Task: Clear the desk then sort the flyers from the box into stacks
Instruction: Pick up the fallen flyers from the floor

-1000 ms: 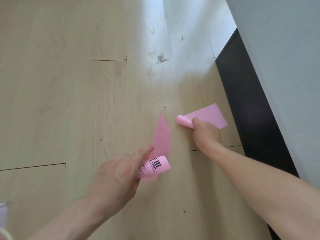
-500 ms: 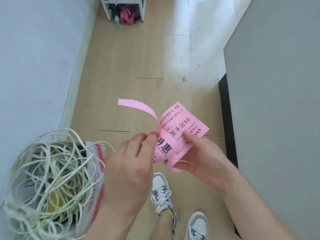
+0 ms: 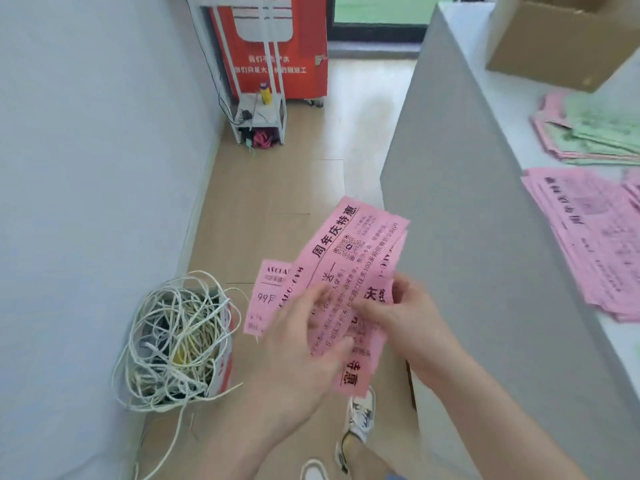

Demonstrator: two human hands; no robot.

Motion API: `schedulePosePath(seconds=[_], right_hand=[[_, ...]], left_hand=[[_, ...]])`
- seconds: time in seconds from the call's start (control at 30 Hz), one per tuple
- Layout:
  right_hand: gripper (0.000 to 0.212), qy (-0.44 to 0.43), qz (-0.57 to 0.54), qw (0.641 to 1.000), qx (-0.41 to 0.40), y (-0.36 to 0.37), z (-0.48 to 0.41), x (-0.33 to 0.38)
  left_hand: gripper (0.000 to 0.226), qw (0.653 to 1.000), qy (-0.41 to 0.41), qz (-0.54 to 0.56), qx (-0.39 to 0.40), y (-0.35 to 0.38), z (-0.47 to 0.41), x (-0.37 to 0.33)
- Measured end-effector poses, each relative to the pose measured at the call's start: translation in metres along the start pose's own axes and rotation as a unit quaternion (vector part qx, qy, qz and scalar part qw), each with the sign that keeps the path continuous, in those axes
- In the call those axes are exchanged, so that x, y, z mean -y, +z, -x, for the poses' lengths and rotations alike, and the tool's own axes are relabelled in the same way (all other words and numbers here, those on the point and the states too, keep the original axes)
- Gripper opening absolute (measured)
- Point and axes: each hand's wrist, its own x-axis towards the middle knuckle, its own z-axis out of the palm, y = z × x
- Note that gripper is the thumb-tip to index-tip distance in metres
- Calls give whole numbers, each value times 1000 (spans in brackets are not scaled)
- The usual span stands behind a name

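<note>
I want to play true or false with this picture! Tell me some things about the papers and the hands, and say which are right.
1. The left hand and the right hand both hold pink flyers. True.
2. The cardboard box stands on the floor. False: it stands on top of the desk.
3. The tangled white cord is down on the floor. True.
4. The flyers on the desk nearest the person are green. False: the nearest ones are a pink stack; the green flyers lie farther back.
</note>
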Motion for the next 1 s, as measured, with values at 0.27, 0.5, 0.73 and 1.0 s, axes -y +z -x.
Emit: schedulePosePath(seconds=[0.27,0.5,0.73,1.0], right_hand=[[26,11,18,1000,-9,-81,159,34],[34,-7,64,997,37,-171,241,40],[23,-28,140,990,-17,-350,317,2],[9,-49,124,985,-114,-501,331,-11]], left_hand=[[62,991,-12,47,125,2,69,-70],[21,962,-49,186,192,78,116,-141],[18,974,-30,207,90,219,160,-236],[21,986,-2,145,-87,320,169,-320]])
